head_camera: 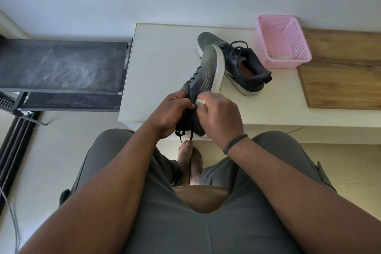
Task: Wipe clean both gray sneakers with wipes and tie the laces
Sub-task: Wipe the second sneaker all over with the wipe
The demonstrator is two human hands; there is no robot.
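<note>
I hold one gray sneaker (pixel 208 72) tilted up over the near edge of the white table (pixel 156 64), toe pointing away, white sole to the right. My left hand (pixel 175 113) grips its heel end and tongue, with black laces (pixel 185 133) dangling below. My right hand (pixel 220 117) pinches a small white wipe (pixel 200 101) against the sneaker's side. The second gray sneaker (pixel 243 68) stands on the table behind it, laces loose and its opening facing me.
A pink mesh basket (pixel 282 39) with white scraps inside stands at the table's back right, beside a wooden board (pixel 340 80). A dark dusty shelf (pixel 61 66) sits to the left. My knees and bare feet (pixel 189 163) are below the table edge.
</note>
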